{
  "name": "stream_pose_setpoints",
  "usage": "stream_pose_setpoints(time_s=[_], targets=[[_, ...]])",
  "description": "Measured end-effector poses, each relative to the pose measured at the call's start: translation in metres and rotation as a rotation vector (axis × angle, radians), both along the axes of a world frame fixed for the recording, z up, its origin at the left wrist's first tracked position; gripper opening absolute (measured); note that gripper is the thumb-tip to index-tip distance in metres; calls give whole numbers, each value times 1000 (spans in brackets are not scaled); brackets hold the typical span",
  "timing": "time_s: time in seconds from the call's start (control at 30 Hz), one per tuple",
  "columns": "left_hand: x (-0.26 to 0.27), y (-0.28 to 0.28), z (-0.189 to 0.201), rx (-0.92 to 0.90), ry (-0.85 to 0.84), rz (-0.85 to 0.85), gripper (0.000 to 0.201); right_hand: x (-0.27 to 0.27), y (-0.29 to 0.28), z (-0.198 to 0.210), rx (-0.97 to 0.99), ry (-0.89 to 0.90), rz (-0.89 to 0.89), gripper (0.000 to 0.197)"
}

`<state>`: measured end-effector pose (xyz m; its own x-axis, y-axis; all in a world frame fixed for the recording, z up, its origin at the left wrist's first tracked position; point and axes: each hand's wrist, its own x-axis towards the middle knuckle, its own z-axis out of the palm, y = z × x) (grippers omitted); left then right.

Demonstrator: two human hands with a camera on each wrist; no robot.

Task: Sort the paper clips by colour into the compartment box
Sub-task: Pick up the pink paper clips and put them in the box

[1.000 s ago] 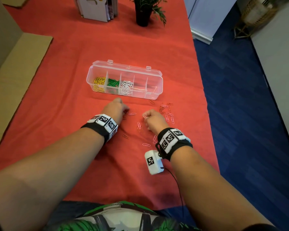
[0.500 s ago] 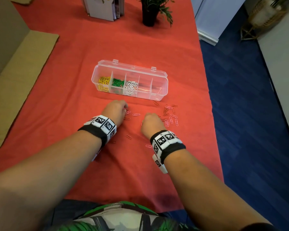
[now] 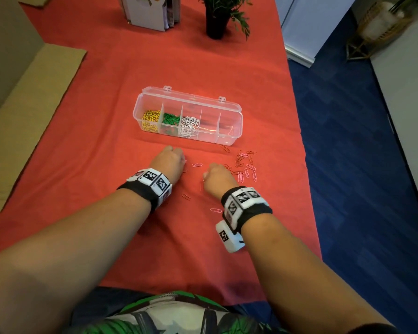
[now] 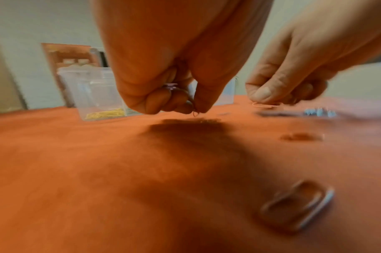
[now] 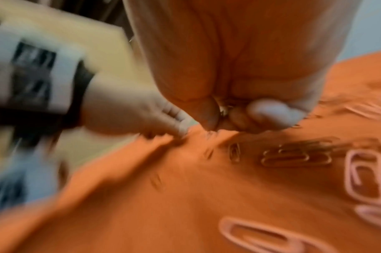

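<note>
1. Clips lie loose on the red cloth of the counter (image 3: pixel 101 131), pink clips (image 3: pixel 247 171) and red ones mixed together just in front of the right end of the compartment box (image 3: pixel 235 121); that nearness probably keeps each carry short.
2. The box stands open with its lid tipped back; yellow clips (image 3: pixel 150 119), green clips (image 3: pixel 170 119) and white clips (image 3: pixel 190 125) fill the three left compartments in that order; the two right compartments look nearly empty, seemingly left for the remaining colours.
3. The left hand (image 3: pixel 169 161) hovers knuckles-up just over the cloth, its fingers (image 4: pixel 156 101) curled tight against the thumb; a thin dark wire and something pale pinkish show in the pinch, so it appears to hold gathered clips; how many is not clear.
4. The right hand (image 3: pixel 217 175) is bunched low over the cloth beside the scatter; the wrist view shows metal wire tucked between the thumb and curled fingers (image 5: pixel 271 111), so it too keeps clips pinched while reaching for more.
5. Collecting several per hand before a trip to the box seems the reason for both closed fists; red clips on red cloth are hard to see and easily missed.
</note>
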<state>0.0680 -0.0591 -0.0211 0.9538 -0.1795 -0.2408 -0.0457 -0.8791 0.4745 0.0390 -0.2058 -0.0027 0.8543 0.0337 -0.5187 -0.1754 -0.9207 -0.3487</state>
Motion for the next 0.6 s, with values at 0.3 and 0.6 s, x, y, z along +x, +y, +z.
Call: stream_pose_setpoints(time_s=[0.3,0.6], targets=[[-12,3,27,-1044,623,574,24,-24,-50,6,1279,196,-884,23],[-5,-19,21,-731,502,481,24,-20,-78,12,1116,96,-971,9]])
